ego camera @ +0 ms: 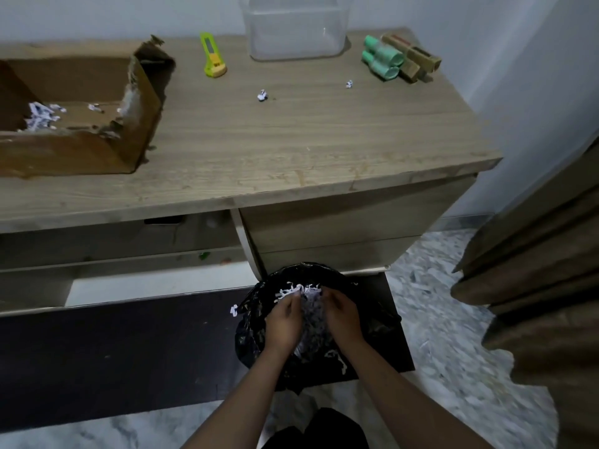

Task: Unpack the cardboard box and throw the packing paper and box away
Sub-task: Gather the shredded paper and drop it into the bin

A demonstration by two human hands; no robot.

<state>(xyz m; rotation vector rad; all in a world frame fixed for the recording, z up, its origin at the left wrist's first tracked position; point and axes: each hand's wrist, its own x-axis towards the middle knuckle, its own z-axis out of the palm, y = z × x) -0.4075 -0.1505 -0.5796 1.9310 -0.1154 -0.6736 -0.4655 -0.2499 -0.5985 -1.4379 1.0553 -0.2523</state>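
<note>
Both my hands are down over a bin lined with a black bag on the floor in front of the desk. My left hand and my right hand press a clump of white shredded packing paper between them, right over the bag's mouth. The torn brown cardboard box lies open on the desk's left side, with a small heap of shredded paper left inside it.
On the wooden desk lie a yellow-green box cutter, a clear plastic container, green and brown rolls and two paper scraps. A brown curtain hangs at the right. Paper bits lie on the marble floor.
</note>
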